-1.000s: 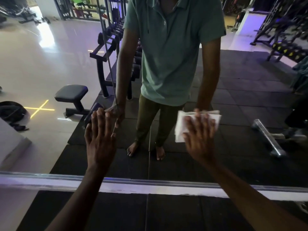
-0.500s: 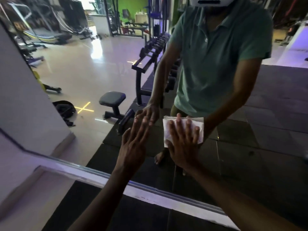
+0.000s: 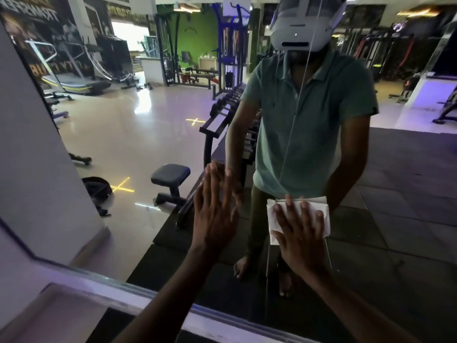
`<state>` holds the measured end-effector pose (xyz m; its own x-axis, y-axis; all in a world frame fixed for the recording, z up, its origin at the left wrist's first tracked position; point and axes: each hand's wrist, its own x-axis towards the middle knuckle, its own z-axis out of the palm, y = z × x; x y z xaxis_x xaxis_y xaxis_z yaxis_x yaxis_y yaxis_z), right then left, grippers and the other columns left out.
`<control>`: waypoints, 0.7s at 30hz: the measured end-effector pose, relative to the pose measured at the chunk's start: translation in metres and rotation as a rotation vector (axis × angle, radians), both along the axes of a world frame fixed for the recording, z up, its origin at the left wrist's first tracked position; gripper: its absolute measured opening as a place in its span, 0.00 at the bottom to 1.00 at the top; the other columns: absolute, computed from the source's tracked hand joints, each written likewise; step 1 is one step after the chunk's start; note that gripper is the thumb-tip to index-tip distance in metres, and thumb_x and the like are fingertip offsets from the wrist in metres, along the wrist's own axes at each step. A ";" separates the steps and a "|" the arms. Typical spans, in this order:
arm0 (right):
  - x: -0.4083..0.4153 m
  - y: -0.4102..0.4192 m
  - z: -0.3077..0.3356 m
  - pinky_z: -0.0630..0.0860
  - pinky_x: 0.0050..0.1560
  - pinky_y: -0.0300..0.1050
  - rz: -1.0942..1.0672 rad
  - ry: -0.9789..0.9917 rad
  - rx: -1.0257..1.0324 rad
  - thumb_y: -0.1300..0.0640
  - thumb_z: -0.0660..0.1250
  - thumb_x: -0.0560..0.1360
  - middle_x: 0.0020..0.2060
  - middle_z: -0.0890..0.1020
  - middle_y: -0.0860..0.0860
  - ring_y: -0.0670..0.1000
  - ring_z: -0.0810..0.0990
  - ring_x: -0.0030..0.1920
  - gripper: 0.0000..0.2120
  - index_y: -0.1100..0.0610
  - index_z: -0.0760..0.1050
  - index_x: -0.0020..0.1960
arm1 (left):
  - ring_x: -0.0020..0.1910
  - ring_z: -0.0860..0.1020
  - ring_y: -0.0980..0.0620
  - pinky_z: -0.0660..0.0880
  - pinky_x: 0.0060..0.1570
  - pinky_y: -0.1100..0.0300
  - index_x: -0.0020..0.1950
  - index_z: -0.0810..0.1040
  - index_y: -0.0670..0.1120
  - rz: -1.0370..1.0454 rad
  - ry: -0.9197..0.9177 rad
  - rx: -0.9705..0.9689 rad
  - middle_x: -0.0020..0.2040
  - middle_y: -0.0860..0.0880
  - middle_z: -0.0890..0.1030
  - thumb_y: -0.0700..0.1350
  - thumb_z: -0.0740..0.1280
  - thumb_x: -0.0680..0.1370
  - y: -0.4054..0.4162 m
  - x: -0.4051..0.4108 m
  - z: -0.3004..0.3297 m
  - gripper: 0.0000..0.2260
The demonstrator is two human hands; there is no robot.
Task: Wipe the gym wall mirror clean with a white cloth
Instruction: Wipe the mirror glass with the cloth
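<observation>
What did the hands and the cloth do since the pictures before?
The right hand slid the cloth left across the mirror, nearer the left hand. The view tipped up. Both hands stayed flat on the glass, the right one pressing the cloth.

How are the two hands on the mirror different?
The right hand presses a white cloth flat against the mirror; the left hand lies bare on the glass. The right hand sits lower, the left hand higher. Both have straight, spread fingers.
</observation>
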<state>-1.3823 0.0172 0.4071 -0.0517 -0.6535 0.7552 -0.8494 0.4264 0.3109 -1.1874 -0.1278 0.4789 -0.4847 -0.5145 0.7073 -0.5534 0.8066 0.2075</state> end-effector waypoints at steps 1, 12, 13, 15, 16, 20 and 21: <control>-0.002 0.000 0.014 0.43 0.83 0.67 0.007 -0.013 -0.026 0.43 0.60 0.83 0.87 0.50 0.54 0.61 0.46 0.86 0.35 0.51 0.55 0.87 | 0.85 0.46 0.39 0.52 0.82 0.42 0.86 0.50 0.41 -0.003 0.003 0.001 0.85 0.35 0.46 0.51 0.69 0.83 0.001 0.000 -0.001 0.40; 0.037 -0.057 0.253 0.46 0.81 0.73 -0.150 -0.188 -0.466 0.37 0.52 0.83 0.86 0.46 0.61 0.66 0.43 0.85 0.40 0.56 0.45 0.87 | 0.70 0.72 0.43 0.74 0.65 0.45 0.78 0.66 0.46 -0.281 0.204 -0.142 0.74 0.44 0.70 0.48 0.58 0.82 -0.036 0.050 0.080 0.23; 0.042 -0.065 0.272 0.47 0.81 0.73 -0.163 -0.198 -0.496 0.38 0.51 0.83 0.86 0.46 0.61 0.66 0.43 0.85 0.39 0.55 0.44 0.87 | 0.70 0.71 0.43 0.72 0.66 0.47 0.77 0.66 0.46 -0.276 0.234 -0.175 0.74 0.45 0.69 0.48 0.57 0.82 -0.038 0.052 0.097 0.23; 0.055 -0.081 0.303 0.45 0.82 0.72 -0.144 -0.203 -0.530 0.38 0.49 0.84 0.86 0.46 0.62 0.67 0.43 0.85 0.39 0.56 0.43 0.87 | 0.70 0.70 0.44 0.71 0.66 0.49 0.77 0.65 0.46 -0.257 0.295 -0.212 0.74 0.46 0.68 0.47 0.58 0.81 -0.044 0.054 0.123 0.23; 0.062 -0.089 0.310 0.44 0.82 0.72 -0.106 -0.172 -0.512 0.38 0.50 0.84 0.86 0.46 0.62 0.67 0.43 0.85 0.38 0.56 0.44 0.87 | 0.70 0.70 0.43 0.71 0.65 0.48 0.78 0.64 0.46 -0.243 0.315 -0.224 0.75 0.46 0.68 0.47 0.58 0.81 -0.047 0.055 0.132 0.24; 0.055 -0.088 0.312 0.49 0.81 0.73 0.061 0.210 -0.234 0.41 0.59 0.84 0.86 0.50 0.60 0.67 0.47 0.85 0.38 0.56 0.50 0.87 | 0.78 0.68 0.37 0.72 0.69 0.42 0.82 0.59 0.42 -0.153 0.286 -0.241 0.81 0.38 0.65 0.48 0.56 0.82 -0.056 0.043 0.158 0.29; 0.046 -0.081 0.323 0.50 0.82 0.72 0.079 0.308 -0.155 0.41 0.59 0.84 0.86 0.50 0.59 0.66 0.48 0.85 0.38 0.54 0.50 0.87 | 0.80 0.65 0.36 0.71 0.69 0.40 0.83 0.58 0.40 -0.114 0.260 -0.235 0.82 0.36 0.63 0.50 0.55 0.83 -0.057 0.038 0.159 0.30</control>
